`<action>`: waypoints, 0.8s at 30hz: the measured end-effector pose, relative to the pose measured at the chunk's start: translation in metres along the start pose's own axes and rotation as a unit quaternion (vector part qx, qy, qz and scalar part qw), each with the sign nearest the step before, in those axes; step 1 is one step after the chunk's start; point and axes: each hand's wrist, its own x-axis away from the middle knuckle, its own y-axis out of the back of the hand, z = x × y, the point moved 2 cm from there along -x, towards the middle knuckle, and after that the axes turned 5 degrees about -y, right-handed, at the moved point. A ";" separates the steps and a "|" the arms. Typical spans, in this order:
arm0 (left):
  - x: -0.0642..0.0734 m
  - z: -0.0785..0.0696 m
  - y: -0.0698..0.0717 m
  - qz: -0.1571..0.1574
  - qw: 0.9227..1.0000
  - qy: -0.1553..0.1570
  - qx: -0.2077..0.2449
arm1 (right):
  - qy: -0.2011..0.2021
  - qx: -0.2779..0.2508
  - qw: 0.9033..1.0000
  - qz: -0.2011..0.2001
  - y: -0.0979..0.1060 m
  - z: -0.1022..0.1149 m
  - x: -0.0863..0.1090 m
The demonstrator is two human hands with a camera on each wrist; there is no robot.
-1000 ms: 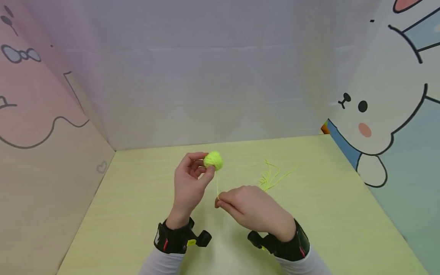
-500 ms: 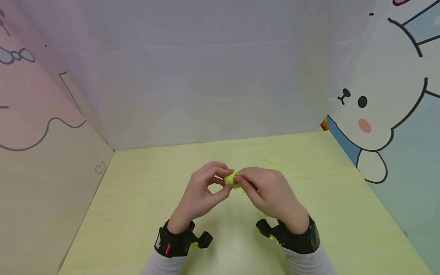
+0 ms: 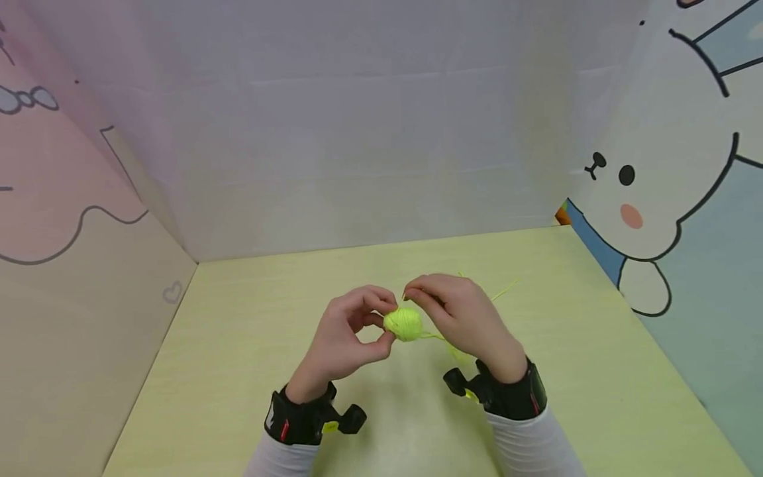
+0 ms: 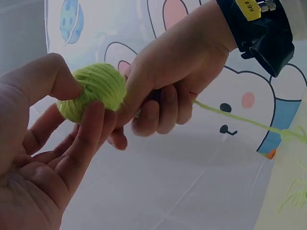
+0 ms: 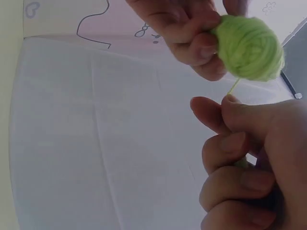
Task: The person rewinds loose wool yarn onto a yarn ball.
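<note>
A small ball of neon yellow-green yarn (image 3: 404, 324) is held up over the table between the thumb and fingers of my left hand (image 3: 348, 324). In the left wrist view the yarn ball (image 4: 98, 91) shows its wound strands, with the left fingertips pressed into it. Close by on its right, my right hand (image 3: 467, 318) pinches a strand between thumb and index finger. A short taut strand (image 5: 233, 86) runs from the ball to that pinch in the right wrist view. The other right fingers curl in, and loose yarn (image 4: 235, 116) trails out behind them.
Loose yarn (image 3: 505, 290) lies on the pale yellow table (image 3: 256, 344) behind and under the right hand. A whitish curtain (image 3: 369, 132) closes off the back. Cartoon-printed panels stand at the left (image 3: 65, 172) and right (image 3: 673, 199). Both wrists wear black camera straps.
The yarn ball has come down and rightward with the left hand. My right hand has risen from below the ball, passed in front of it, and now sits above its right side.
</note>
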 end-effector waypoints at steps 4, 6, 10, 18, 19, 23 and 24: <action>0.000 -0.001 0.006 -0.058 0.998 0.003 0.023 | -0.035 0.020 0.996 0.074 -0.009 0.000 -0.001; -0.001 -0.001 0.009 -0.100 0.994 0.018 0.031 | -0.049 0.027 0.992 0.109 -0.013 0.003 0.000; -0.001 0.002 0.016 -0.187 0.981 0.053 0.008 | -0.051 0.046 0.981 0.179 -0.018 0.014 0.005; -0.002 0.012 0.023 -0.226 0.968 0.038 -0.099 | -0.024 0.063 0.970 0.235 -0.015 0.034 0.015; -0.003 0.010 0.022 -0.220 0.968 0.035 -0.115 | -0.014 0.063 0.972 0.226 -0.013 0.036 0.015; -0.009 -0.004 0.018 -0.177 0.968 0.024 -0.175 | 0.023 0.065 0.987 0.148 -0.004 0.038 0.017; -0.010 -0.008 0.016 -0.163 0.969 0.023 -0.186 | 0.033 0.062 0.990 0.123 -0.001 0.038 0.017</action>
